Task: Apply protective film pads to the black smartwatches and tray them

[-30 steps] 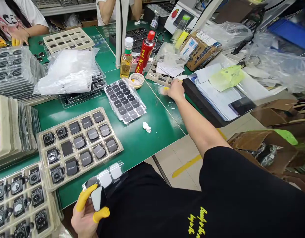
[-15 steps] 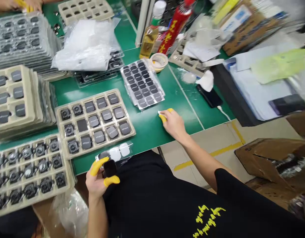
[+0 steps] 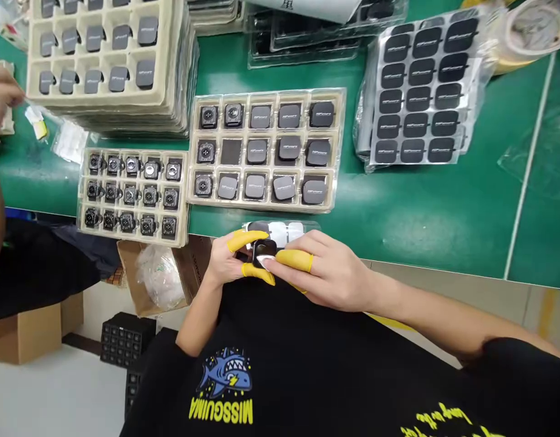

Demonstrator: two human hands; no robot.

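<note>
My left hand (image 3: 221, 260), with yellow finger cots, grips a black square smartwatch (image 3: 264, 246) by its edges, screen up, near the table's front edge. In my right hand (image 3: 337, 272), also with yellow finger cots, a small white wipe (image 3: 264, 259) is pinched and touches the watch screen. Just behind my hands lies a clear strip with white patches (image 3: 280, 232). Beyond it is a beige tray (image 3: 231, 152) holding smartwatches, most with grey covers; one compartment shows only its dark bottom. A smaller-looking tray (image 3: 134, 236) of uncovered watches sits to its left.
Sheets of dark rounded-square stickers (image 3: 416, 124) lie at the right, beside a tape roll (image 3: 535, 33). Stacked trays (image 3: 98, 102) stand at the back left. Another person's hand (image 3: 2, 91) is at the far left. An open carton (image 3: 138, 297) with clear plastic stands below the table.
My right hand has moved left from the tabletop to the smartwatch, bringing the wipe onto its screen. My left hand still holds the watch. The view has turned and shifted.
</note>
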